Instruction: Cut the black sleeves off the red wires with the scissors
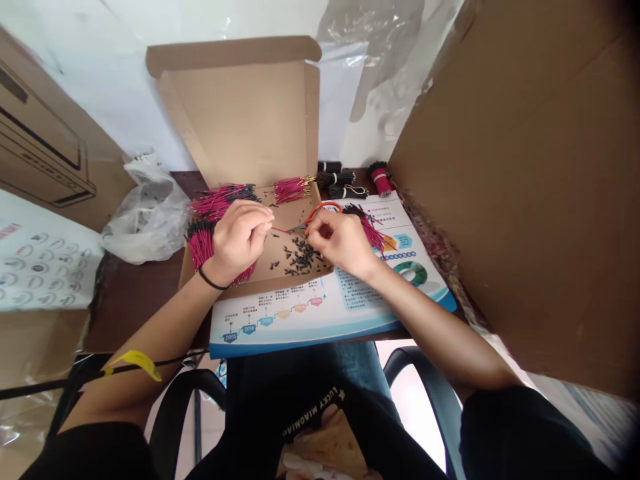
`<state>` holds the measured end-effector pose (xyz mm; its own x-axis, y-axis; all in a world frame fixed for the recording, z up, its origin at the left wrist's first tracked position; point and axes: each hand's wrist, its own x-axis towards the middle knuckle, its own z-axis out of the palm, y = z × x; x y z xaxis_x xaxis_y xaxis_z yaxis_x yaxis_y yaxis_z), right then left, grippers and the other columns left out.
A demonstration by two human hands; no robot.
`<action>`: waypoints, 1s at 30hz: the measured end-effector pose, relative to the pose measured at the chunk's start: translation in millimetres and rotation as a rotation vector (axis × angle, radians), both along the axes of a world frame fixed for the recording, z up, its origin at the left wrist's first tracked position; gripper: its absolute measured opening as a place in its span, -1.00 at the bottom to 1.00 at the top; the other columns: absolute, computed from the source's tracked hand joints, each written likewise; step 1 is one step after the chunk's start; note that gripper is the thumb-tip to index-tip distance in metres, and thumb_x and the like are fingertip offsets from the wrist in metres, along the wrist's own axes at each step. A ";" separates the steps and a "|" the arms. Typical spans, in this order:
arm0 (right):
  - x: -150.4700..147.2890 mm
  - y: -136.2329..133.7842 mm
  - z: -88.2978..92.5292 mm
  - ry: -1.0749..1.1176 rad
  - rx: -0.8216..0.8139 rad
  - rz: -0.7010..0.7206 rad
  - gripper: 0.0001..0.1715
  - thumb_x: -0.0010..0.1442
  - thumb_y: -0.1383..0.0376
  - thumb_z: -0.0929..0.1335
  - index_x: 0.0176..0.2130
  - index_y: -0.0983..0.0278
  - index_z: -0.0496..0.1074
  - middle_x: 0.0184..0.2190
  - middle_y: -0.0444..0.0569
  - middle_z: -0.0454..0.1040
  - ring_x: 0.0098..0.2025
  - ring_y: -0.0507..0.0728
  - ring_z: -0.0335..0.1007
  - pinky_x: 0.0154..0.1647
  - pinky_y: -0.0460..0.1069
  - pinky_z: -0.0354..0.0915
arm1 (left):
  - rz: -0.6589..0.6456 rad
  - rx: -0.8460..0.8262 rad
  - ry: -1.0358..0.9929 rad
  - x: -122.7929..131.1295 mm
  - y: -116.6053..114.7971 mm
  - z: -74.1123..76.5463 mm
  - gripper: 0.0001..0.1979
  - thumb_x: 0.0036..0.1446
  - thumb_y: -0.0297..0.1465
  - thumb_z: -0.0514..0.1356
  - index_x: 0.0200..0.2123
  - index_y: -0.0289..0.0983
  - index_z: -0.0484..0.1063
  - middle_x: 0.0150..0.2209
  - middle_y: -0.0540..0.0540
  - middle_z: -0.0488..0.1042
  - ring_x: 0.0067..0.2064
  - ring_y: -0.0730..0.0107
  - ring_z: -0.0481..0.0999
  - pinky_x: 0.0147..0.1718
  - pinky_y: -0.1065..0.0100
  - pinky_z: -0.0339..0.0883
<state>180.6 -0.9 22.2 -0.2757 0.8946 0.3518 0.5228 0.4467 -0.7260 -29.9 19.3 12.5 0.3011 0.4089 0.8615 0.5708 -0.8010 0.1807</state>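
Note:
My left hand (243,235) is closed in a pinch on a thin red wire (281,231), which points right toward my other hand. My right hand (346,241) has its thumb and forefinger pressed together near the wire's far end; what they hold, if anything, is too small to tell. Below the fingers, many short black sleeves (300,257) lie scattered in an open cardboard box (285,215). Scissors with orange handles (323,207) rest just behind my right fingers. Red wires with black ends (200,243) are heaped beside and under my left hand.
The box lid (240,120) stands upright behind. More red wires (293,189) lie in the box, others (373,230) on a printed sheet (280,333). Banded black bundles (347,192) and a red bundle (381,180) sit behind. A plastic bag (145,220) is left; a large carton (530,173) right.

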 end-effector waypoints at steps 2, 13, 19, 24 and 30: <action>0.0 -2.2 -2.2 -0.173 0.064 0.070 -0.86 0.05 0.43 0.23 -0.50 0.26 0.28 -0.51 -0.12 0.39 -0.46 -0.02 0.24 -0.38 -0.07 0.17 | 0.026 -0.008 -0.011 3.3 -2.8 3.5 -0.86 0.30 -0.33 0.02 -0.28 -0.20 0.31 -0.34 -0.06 0.51 -0.22 0.36 0.52 -0.18 0.21 0.41; -1.5 -9.2 -13.1 -0.694 0.305 0.190 -0.75 0.22 0.47 0.16 -0.27 0.29 0.39 -0.36 -0.01 0.42 -0.28 0.11 0.31 -0.47 0.02 -0.03 | 0.097 -0.409 0.274 34.5 81.4 18.4 -0.82 0.21 -0.44 0.08 -0.26 -0.28 0.49 -0.26 -0.09 0.57 -0.22 0.36 0.51 -0.17 0.31 0.37; -0.5 -9.1 -11.7 -0.695 0.345 0.235 -0.70 0.24 0.47 0.14 -0.29 0.29 0.41 -0.34 0.00 0.44 -0.23 0.13 0.26 -0.39 0.02 0.06 | 0.071 -0.586 0.313 53.3 125.8 -0.9 -0.75 0.10 -0.50 0.14 -0.17 -0.30 0.53 -0.14 -0.12 0.57 -0.19 0.35 0.52 -0.08 0.30 0.36; 11.3 -2.6 0.5 -0.708 0.434 0.133 -0.65 0.30 0.42 0.12 -0.19 0.31 0.45 -0.25 0.05 0.49 -0.09 0.21 0.25 -0.09 0.09 0.11 | 0.130 -0.534 0.403 35.2 112.1 7.7 -0.81 0.09 -0.46 0.13 -0.33 -0.27 0.57 -0.31 -0.12 0.57 -0.32 0.33 0.50 -0.21 0.28 0.37; 28.0 8.8 0.7 -0.716 0.293 -0.017 -0.67 0.30 0.35 0.19 -0.03 0.25 0.43 -0.09 0.07 0.49 -0.06 0.24 0.31 -0.09 0.12 0.11 | 0.085 -0.555 0.537 2.6 67.3 17.6 -0.83 0.06 -0.45 0.13 -0.42 -0.23 0.54 -0.40 -0.05 0.54 -0.41 0.38 0.47 -0.29 0.31 0.35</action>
